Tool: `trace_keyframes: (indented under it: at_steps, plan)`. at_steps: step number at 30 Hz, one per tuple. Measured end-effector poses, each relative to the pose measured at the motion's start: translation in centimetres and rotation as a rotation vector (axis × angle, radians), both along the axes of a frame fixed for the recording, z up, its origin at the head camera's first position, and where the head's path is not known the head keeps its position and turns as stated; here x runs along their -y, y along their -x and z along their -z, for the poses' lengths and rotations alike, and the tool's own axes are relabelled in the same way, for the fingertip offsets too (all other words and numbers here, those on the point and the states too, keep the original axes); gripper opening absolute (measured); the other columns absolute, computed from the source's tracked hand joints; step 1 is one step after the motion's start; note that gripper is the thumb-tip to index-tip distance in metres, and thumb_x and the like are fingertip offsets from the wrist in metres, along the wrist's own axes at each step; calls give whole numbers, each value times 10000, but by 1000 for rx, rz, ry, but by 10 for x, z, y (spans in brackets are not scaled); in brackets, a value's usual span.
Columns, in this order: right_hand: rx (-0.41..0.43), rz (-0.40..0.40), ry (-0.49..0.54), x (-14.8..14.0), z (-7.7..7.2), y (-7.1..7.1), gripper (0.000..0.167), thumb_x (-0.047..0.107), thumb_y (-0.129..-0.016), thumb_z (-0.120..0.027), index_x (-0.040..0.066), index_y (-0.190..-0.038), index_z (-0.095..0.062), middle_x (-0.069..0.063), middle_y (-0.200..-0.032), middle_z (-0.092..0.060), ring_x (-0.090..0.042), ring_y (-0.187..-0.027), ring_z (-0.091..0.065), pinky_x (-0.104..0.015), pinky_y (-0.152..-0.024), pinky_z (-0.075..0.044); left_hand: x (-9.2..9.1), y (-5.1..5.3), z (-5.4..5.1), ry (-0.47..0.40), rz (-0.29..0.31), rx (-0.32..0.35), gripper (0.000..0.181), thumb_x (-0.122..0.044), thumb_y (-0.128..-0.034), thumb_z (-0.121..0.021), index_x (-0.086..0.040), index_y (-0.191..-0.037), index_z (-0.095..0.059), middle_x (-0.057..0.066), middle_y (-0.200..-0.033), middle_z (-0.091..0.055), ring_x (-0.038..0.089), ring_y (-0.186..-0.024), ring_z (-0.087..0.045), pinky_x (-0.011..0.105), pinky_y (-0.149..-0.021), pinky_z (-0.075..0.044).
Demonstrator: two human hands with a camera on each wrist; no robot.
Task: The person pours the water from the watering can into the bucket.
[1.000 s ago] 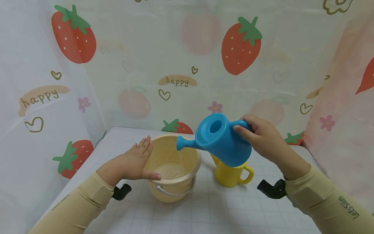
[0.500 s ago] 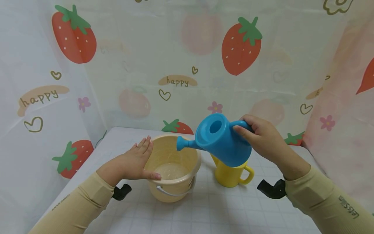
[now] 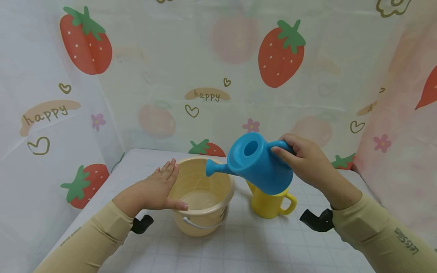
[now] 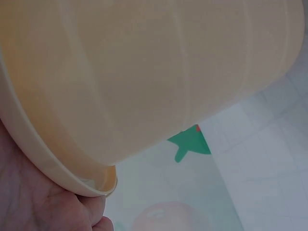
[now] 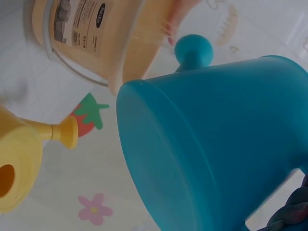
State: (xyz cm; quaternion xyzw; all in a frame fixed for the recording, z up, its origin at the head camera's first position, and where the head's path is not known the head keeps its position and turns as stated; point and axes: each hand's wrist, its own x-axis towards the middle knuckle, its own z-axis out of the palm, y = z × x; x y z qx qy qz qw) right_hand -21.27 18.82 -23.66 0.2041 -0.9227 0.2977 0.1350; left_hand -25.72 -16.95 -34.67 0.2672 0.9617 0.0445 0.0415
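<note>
My right hand grips the handle of a blue watering can, tilted with its spout over a cream bucket. Thin streams from the spout fall inside the bucket, which has liquid at its bottom. My left hand rests on the bucket's left rim, its fingers straight and the thumb along the front edge. In the left wrist view the palm lies against the rim of the bucket. The right wrist view shows the blue can close up, with the bucket beyond.
A yellow watering can stands on the white table, right of the bucket and partly behind the blue can. It also shows in the right wrist view. A printed strawberry curtain surrounds the table's back and sides.
</note>
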Motion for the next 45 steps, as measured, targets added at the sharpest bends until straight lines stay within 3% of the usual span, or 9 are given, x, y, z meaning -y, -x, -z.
trace_keyframes:
  at_steps: [45]
  plan:
    - [-13, -10, -22, 1, 4, 1, 232, 302, -927, -528, 76, -945, -577, -67, -835, -590, -252, -822, -568, -516, -782, -494, 0, 0, 0, -6, 10, -2, 1253, -840, -660, -412, 107, -1416, -98, 267, -1488, 12, 394, -1371, -17, 541, -1075, -126]
